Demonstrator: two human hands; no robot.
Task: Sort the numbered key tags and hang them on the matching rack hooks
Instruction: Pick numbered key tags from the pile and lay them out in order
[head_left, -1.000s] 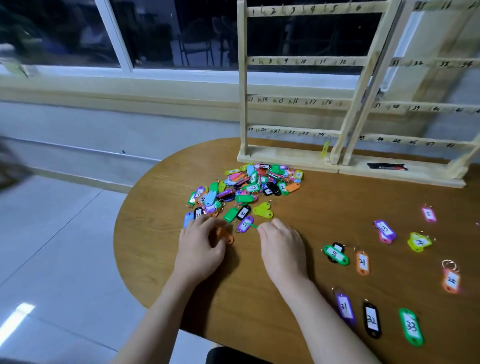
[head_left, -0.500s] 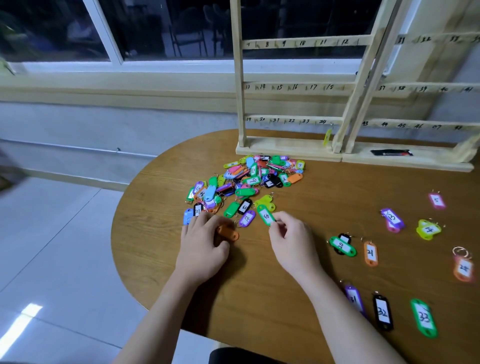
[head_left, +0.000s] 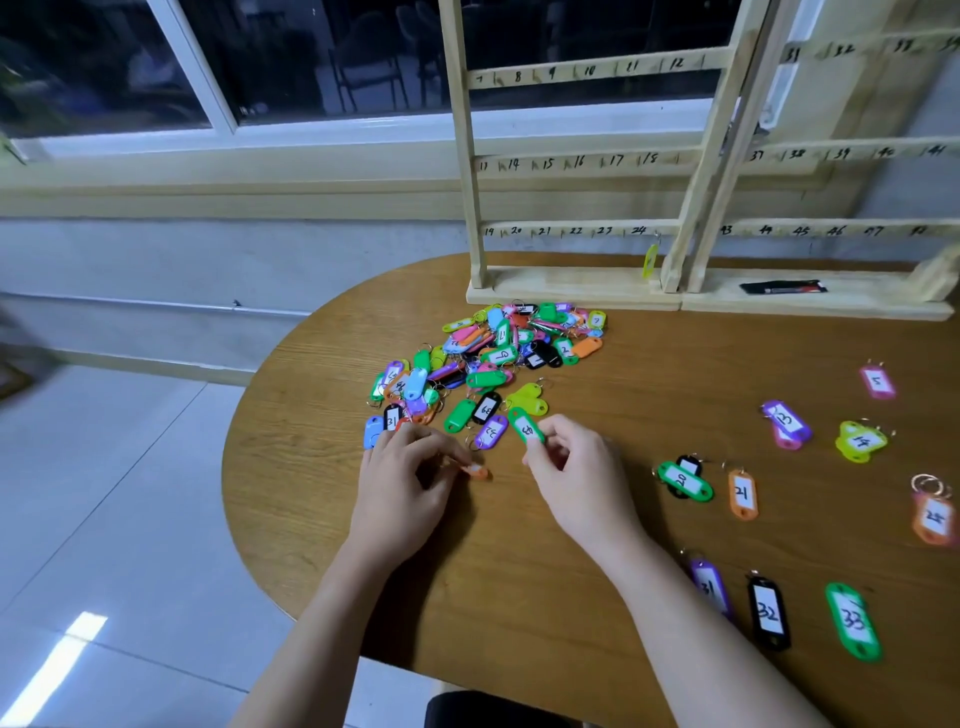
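Note:
A pile of coloured numbered key tags (head_left: 488, 358) lies on the round wooden table (head_left: 571, 545) in front of a wooden rack (head_left: 576, 156) with numbered hooks. My right hand (head_left: 576, 467) pinches a green tag (head_left: 525, 426) at the pile's near edge, lifting one end. My left hand (head_left: 402, 478) sits just left of it, fingers curled over an orange tag (head_left: 475, 471) on the table. One yellow tag (head_left: 649, 260) hangs on the rack near hook 24.
Sorted tags lie spread on the right: a green and an orange one (head_left: 742, 493), purple (head_left: 787, 422), yellow (head_left: 860, 441), pink (head_left: 877, 382), and tags 31, 32, 33 (head_left: 768, 613) near the front edge. A dark flat object (head_left: 782, 287) lies on the rack base. Window behind.
My right hand picked the green tag out of the pile edge and raised it. My left hand closed on the orange tag. The view tilted down slightly.

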